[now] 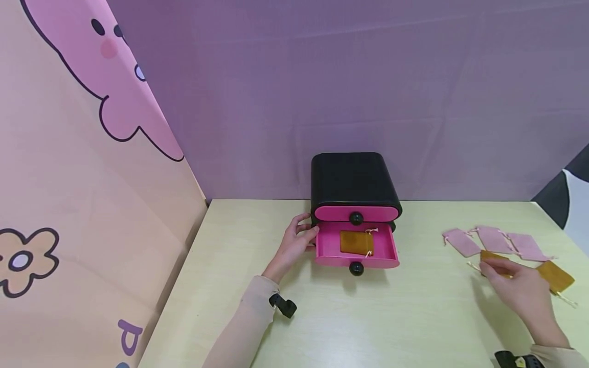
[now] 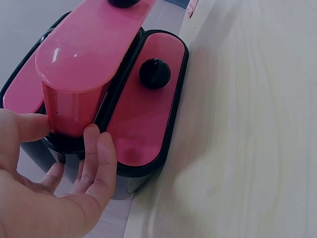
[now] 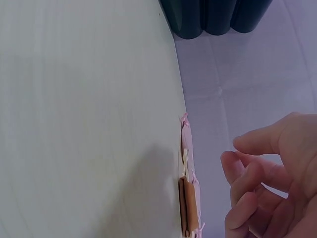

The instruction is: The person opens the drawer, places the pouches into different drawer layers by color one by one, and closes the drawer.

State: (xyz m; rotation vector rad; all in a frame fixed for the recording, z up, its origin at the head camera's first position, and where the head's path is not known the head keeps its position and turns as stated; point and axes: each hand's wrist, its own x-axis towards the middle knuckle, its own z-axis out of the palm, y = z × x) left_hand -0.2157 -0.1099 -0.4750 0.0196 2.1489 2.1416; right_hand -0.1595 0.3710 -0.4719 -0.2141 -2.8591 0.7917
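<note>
A black drawer unit (image 1: 354, 179) with pink fronts stands at the back of the table, its middle drawer (image 1: 329, 249) pulled out. Inside that drawer lies a mustard-brown drawstring pouch (image 1: 355, 243). My left hand (image 1: 294, 240) holds the drawer's left side, close to the housing. In the left wrist view its thumb and fingertips sit at opposite edges of the drawer wall. On the right, my right hand (image 1: 520, 289) hovers over a brown pouch (image 1: 490, 254) and partly hides it. Its fingers are loosely bent, with a gap between thumb and index finger (image 3: 233, 166).
Pink drawstring pouches, a left one (image 1: 461, 242), a middle one (image 1: 494, 239) and a right one (image 1: 526, 246), lie behind the right hand. Another brown pouch (image 1: 556, 277) lies beside it. A purple cloth (image 1: 294, 102) hangs behind the table; a printed panel (image 1: 92, 204) stands left.
</note>
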